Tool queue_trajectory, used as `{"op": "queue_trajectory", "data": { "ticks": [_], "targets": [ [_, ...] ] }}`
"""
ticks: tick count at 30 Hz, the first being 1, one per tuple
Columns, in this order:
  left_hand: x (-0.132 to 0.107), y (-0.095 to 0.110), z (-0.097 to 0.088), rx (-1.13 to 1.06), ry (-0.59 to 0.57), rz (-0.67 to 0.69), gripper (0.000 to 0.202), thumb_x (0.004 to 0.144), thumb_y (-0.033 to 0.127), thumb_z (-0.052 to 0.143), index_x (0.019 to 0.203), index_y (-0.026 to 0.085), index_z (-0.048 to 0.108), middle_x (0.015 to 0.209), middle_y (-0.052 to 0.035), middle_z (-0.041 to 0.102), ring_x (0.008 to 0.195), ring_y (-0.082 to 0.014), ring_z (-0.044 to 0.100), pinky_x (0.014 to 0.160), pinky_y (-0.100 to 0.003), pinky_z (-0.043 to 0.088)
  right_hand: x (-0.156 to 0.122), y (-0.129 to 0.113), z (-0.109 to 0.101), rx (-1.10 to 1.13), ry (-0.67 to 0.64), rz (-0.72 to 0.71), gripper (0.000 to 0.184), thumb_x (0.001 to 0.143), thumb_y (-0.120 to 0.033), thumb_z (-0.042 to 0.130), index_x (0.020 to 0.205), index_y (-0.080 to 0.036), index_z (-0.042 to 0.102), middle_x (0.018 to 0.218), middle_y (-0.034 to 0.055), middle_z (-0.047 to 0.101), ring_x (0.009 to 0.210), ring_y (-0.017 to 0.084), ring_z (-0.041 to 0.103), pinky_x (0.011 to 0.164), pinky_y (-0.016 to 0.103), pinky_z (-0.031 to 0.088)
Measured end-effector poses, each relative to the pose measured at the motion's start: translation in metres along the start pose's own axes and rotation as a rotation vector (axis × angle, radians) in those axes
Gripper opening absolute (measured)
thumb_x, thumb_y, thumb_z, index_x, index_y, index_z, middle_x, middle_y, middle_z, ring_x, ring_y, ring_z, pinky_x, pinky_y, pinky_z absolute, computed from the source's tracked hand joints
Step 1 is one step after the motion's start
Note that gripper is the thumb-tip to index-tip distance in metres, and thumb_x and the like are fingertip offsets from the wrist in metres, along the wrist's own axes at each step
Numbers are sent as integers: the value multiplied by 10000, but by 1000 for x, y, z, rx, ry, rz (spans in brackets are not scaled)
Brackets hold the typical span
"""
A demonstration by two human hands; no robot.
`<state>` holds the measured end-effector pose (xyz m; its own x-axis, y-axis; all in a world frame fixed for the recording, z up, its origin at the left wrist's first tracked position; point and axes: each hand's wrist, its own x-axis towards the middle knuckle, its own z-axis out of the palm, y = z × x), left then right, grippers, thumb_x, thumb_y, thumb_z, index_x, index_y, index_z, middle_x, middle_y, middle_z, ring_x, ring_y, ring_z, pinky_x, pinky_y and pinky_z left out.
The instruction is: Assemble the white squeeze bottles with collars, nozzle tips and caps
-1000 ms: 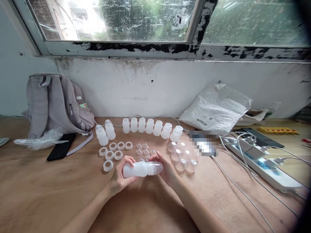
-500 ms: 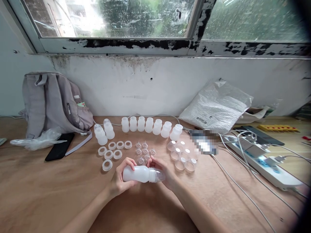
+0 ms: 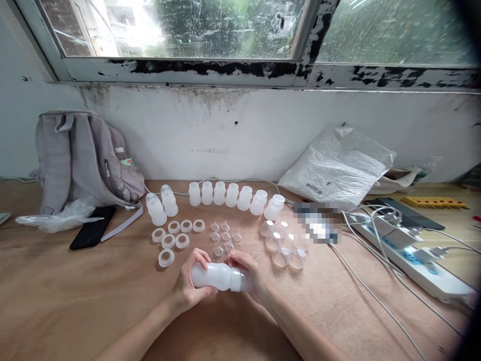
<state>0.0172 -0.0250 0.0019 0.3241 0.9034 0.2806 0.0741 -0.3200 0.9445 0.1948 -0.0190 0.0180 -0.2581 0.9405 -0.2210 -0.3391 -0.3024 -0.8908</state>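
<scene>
I hold a small white bottle (image 3: 216, 276) on its side, low over the wooden table (image 3: 75, 296). My left hand (image 3: 190, 286) wraps its base end. My right hand (image 3: 248, 275) closes round its cap end, hiding the clear cap. Behind my hands lie white collar rings (image 3: 173, 238), small clear teats (image 3: 224, 235) and clear dome caps (image 3: 281, 243). A row of open white bottles (image 3: 233, 195) stands further back, with two capped bottles (image 3: 162, 205) at its left.
A grey backpack (image 3: 82, 160) leans on the wall at the left, with a black phone (image 3: 92, 227) and a crumpled plastic bag (image 3: 60, 218) before it. At the right are a white plastic bag (image 3: 338, 168), a power strip (image 3: 413, 255) and several cables.
Both hands have lowered the bottle slightly toward me. My right hand has closed further over the clear cap, which showed earlier.
</scene>
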Motion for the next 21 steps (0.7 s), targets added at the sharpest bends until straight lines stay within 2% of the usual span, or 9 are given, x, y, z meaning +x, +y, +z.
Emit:
{"op": "queue_trajectory", "data": {
  "ticks": [7, 11, 13, 17, 21],
  "targets": [
    [5, 7, -4, 66, -45, -3, 375, 565, 234, 687, 840, 204, 434, 943, -37, 480, 809, -172, 501, 695, -251, 402, 0, -4, -2, 43, -31, 27, 271, 714, -389, 552, 574, -161, 513, 568, -8, 477, 499, 100, 394, 456, 220, 284],
    [11, 16, -18, 261, -203, -2, 323, 694, 310, 588, 984, 209, 489, 914, -42, 544, 755, -168, 514, 661, -252, 403, -1, -11, -2, 45, -13, 29, 310, 717, -431, 559, 580, -156, 516, 563, -5, 492, 481, 97, 413, 437, 212, 291],
    [12, 19, -24, 366, -262, 27, 319, 742, 328, 536, 1040, 219, 511, 943, -47, 566, 783, -181, 523, 692, -268, 400, -1, -12, -3, 63, -1, 29, 314, 718, -433, 566, 586, -151, 525, 560, -6, 495, 476, 93, 418, 432, 207, 302],
    [13, 15, -28, 472, -251, 92, 309, 781, 337, 496, 1067, 230, 540, 979, -54, 592, 874, -213, 525, 764, -290, 378, 3, -11, -7, 157, 7, 72, 304, 726, -438, 554, 609, -157, 545, 571, -3, 515, 488, 106, 458, 445, 218, 365],
    [14, 8, -24, 560, -229, 141, 259, 800, 359, 475, 991, 218, 577, 837, -42, 605, 769, -200, 514, 706, -281, 364, 8, -12, -12, 215, 20, 16, 223, 741, -387, 546, 688, -175, 590, 700, 42, 593, 645, 159, 546, 576, 268, 453]
  ]
}}
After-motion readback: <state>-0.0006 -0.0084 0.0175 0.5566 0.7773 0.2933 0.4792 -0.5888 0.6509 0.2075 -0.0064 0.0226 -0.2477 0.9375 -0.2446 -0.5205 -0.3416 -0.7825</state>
